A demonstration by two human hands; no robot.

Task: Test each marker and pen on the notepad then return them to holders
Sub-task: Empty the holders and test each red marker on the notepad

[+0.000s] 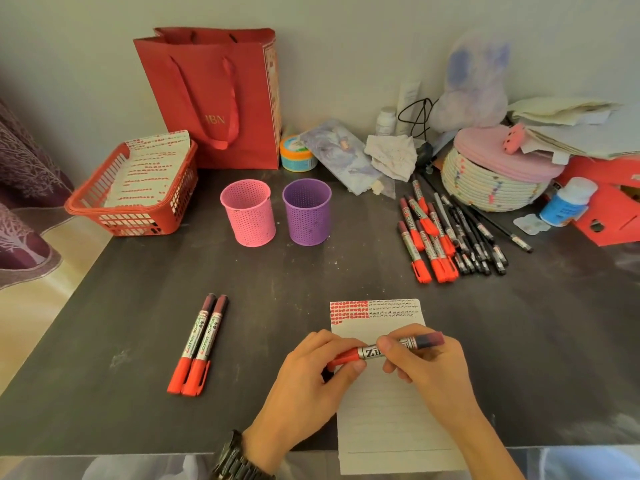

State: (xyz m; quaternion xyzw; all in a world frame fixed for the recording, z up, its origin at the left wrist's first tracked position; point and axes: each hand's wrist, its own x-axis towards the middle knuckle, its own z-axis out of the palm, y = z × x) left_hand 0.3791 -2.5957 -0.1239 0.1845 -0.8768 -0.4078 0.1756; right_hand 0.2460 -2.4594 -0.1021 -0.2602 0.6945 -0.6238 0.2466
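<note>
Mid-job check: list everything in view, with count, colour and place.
notepad: one, white, near edge
held marker: one, red, over the notepad
marker pair: two, red, left of the notepad
marker and pen pile: count unclear, red and black, right
pink holder: one, centre back
purple holder: one, beside the pink holder
basket: one, red, back left, holds marked sheets
gift bag: one, red, against wall
woven basket: one, white, pink lid, back right
left hand: grips the cap end
right hand: grips the barrel
</note>
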